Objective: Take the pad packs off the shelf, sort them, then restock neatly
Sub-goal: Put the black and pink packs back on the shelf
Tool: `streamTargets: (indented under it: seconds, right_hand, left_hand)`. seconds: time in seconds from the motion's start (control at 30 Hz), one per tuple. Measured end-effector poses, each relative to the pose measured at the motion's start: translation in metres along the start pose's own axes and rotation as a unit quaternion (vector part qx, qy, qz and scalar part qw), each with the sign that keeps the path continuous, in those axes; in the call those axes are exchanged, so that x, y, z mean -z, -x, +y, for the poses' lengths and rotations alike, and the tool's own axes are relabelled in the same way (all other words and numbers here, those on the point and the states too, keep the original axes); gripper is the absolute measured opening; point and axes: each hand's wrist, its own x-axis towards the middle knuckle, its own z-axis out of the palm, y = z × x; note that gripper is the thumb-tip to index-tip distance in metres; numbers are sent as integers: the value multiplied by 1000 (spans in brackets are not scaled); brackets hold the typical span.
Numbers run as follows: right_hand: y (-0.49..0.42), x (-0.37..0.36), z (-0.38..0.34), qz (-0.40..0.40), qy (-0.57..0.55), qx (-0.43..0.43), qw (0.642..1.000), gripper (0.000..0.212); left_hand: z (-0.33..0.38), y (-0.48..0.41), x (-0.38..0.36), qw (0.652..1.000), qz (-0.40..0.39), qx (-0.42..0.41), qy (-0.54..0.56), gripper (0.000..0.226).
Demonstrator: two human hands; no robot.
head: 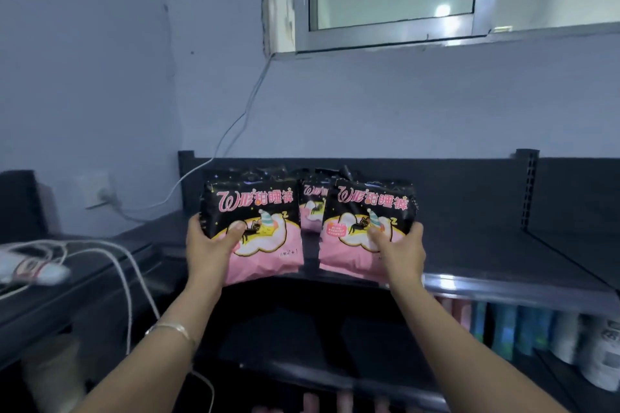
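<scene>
In the head view, the left hand (209,246) grips one black-and-pink pad pack (255,225) with the thumb on its front, and the right hand (399,250) grips a second pack (365,228) in the same way. Both packs are upright at the front edge of the top shelf (486,245). Between them, a third pack (312,208) stands further back on the shelf.

Open shelf (486,245) room rightward; rear pack (312,208), perhaps more, blocks centre.

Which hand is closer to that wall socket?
Left. The left hand, gripping a pack, is right of the wall socket; the right hand is farther right.
</scene>
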Motion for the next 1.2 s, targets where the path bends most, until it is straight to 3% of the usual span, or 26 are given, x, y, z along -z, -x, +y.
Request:
streamTargets:
  seconds: [0.2, 0.4, 0.67, 0.83, 0.97, 1.07, 1.2]
  right_hand:
    - [-44, -44, 10, 8, 30, 12, 999, 54]
    - [-104, -98, 30, -22, 36, 12, 999, 55]
    - [-158, -162, 62, -66, 53, -13, 996, 58]
    - [-176, -173, 67, -47, 208, -14, 977, 67]
    - [-181, -171, 73, -72, 217, -26, 973, 67]
    - [-176, -168, 74, -80, 197, -50, 976, 65]
    - [-168, -164, 69, -76, 225, -61, 969, 90]
  left_hand:
    - [-44, -54, -41, 999, -36, 3, -14, 50]
    - [-77, -112, -79, 999, -18, -9, -30, 46]
    - [-120, -167, -119, 997, -49, 43, -31, 46]
    - [-140, -191, -136, 994, -84, 75, -6, 32]
    - [-156, -214, -145, 983, -143, 116, -10, 36]
    - [-163, -223, -152, 981, -171, 79, -45, 51]
    - [-173, -226, -153, 977, -181, 22, -113, 63]
